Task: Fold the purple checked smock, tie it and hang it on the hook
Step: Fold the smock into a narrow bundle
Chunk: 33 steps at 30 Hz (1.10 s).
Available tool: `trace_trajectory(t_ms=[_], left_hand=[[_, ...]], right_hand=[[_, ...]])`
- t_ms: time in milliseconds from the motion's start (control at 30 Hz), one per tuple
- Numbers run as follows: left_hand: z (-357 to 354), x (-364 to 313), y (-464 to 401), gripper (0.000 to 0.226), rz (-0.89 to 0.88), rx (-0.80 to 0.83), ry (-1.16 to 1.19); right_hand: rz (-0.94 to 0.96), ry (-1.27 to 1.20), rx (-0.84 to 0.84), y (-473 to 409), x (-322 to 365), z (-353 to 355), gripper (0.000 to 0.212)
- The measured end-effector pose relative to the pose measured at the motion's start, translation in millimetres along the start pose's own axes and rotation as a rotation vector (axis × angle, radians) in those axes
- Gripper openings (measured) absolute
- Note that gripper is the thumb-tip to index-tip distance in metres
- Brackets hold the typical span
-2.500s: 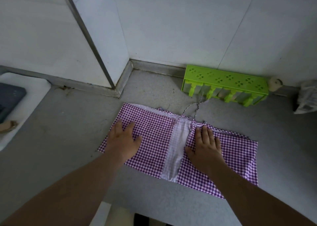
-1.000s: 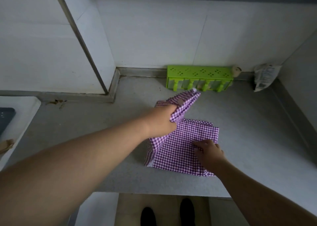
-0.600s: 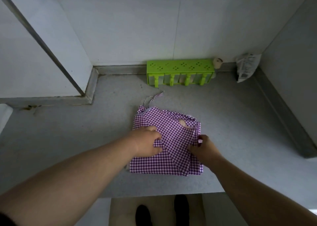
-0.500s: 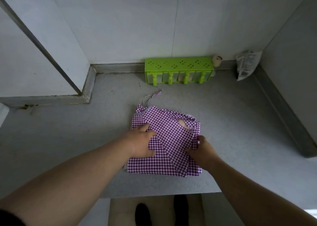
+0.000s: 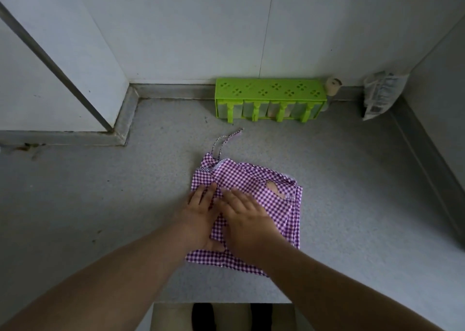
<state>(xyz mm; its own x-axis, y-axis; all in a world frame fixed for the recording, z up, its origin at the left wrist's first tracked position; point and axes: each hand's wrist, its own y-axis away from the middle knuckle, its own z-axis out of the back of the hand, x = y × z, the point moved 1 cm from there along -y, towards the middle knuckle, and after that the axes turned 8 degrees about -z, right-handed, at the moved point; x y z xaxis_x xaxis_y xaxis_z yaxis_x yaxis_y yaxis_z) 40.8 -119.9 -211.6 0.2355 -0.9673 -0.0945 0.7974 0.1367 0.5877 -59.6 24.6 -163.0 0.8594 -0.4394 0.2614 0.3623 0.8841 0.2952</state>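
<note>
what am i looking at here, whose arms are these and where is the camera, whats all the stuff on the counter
There is no machine here. The camera sits on a person's head and looks forward and down, so the two bare arms coming up from the bottom edge are that person's own.

On the grey counter lies a purple checked smock, folded into a rough square, with its thin tie string trailing toward the wall. The left hand and right hand lie side by side on the cloth with fingers fairly straight, pressing it flat rather than gripping it.

Against the back wall stand a green plastic rack, a small pale object beside it that is too small to identify, and a crumpled packet in the corner.
</note>
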Motion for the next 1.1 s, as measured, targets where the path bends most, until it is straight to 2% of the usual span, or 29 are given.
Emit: trace_trajectory(t_ms=[100,200,333,433,533,600,700,833,933,1100], left_hand=[[-10,11,-3,0.137,-0.029,-0.077,0.01],[-10,16,-3,0.134,-0.048,-0.062,0.054],[-7,15,-2,0.134,-0.061,-0.043,0.093],[-9,16,-3,0.136,-0.05,-0.045,0.091],[-10,18,-3,0.137,-0.053,-0.071,0.086],[-12,18,-3,0.138,-0.048,-0.1,0.08],[-14,17,-4,0.141,-0.02,-0.133,0.079],[-13,18,-5,0.14,-0.033,-0.125,0.06],[-11,19,-3,0.139,-0.052,-0.083,0.092],[-10,18,-2,0.139,-0.047,-0.062,0.11]], right_hand=[[-0.107,0.05,0.04,-27,-28,-23,0.073],[-0.257,0.057,0.011,-32,-76,-27,0.081],[-0.306,0.062,0.034,-23,-114,-21,0.074],[-0.341,0.091,0.048,-24,-109,-16,0.07],[-0.374,0.059,-0.058,-27,-71,-7,0.067],[-0.278,-0.03,-0.127,-23,-32,-11,0.068],[-0.198,-0.048,-0.066,-14,-2,-40,0.068],[-0.192,0.036,-0.032,-5,-30,-52,0.079],[-0.286,0.031,-0.055,4,-65,-47,0.085],[-0.408,0.043,-0.005,28,-121,-39,0.07]])
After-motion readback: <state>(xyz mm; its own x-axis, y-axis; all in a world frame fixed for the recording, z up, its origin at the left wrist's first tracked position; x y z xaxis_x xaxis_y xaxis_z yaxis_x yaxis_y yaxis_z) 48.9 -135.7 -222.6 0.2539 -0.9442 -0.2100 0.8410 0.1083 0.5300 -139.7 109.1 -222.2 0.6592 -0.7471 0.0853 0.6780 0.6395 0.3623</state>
